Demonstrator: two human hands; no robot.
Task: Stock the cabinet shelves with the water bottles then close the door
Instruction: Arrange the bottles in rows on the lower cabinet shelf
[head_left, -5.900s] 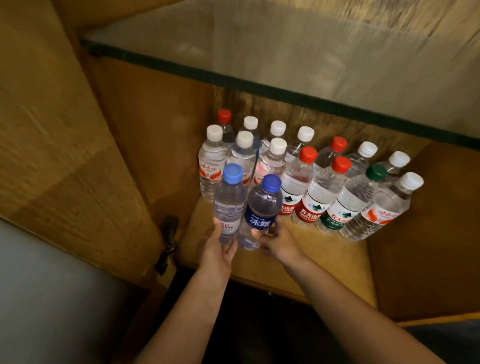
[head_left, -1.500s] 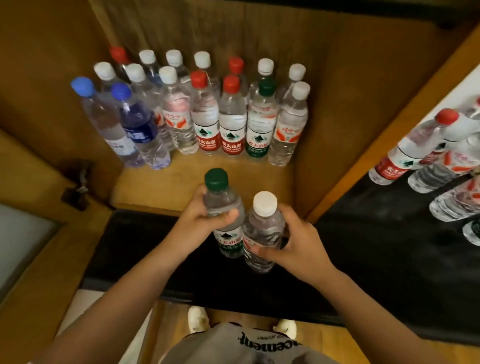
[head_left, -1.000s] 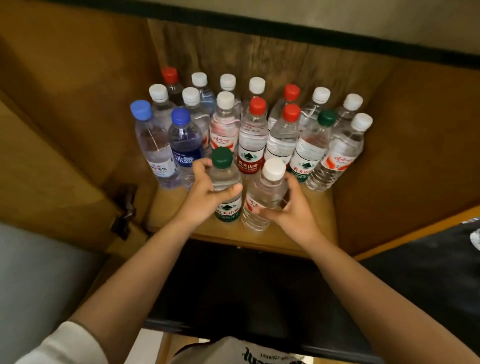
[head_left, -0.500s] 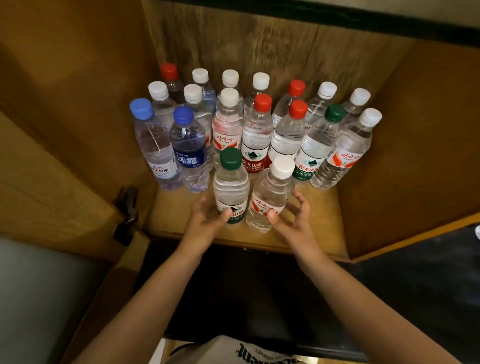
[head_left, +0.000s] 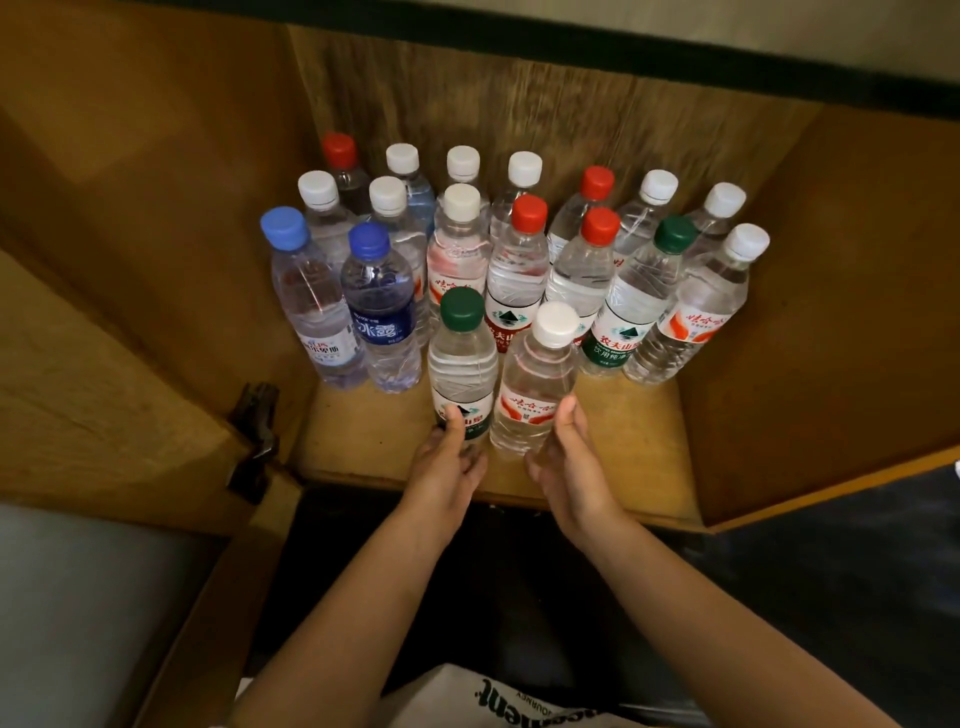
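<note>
On the wooden cabinet shelf (head_left: 623, 457), pretty much the whole back half is packed with upright water bottles, rows running from the back wall out toward the front edge. Caps are a mix of white, red, blue and green. Two blue-capped ones sit along the left edge, including a dark blue-labelled bottle (head_left: 382, 317). Out front, closest to the shelf's front edge, stand a green-capped bottle (head_left: 461, 364) and a white-capped bottle (head_left: 537, 384), side by side and just about touching.

The left hand (head_left: 447, 467) sits at the base of the green-capped one, thumb resting on its label, fingers loose and not wrapped around it. The right hand (head_left: 571, 467) is the same deal beside the white-capped one, thumb up against its lower side, fingers relaxed, nothing gripped. The cabinet door (head_left: 104, 395) hangs open on the left, its dark hinge (head_left: 254, 436) near the shelf's front left corner.
</note>
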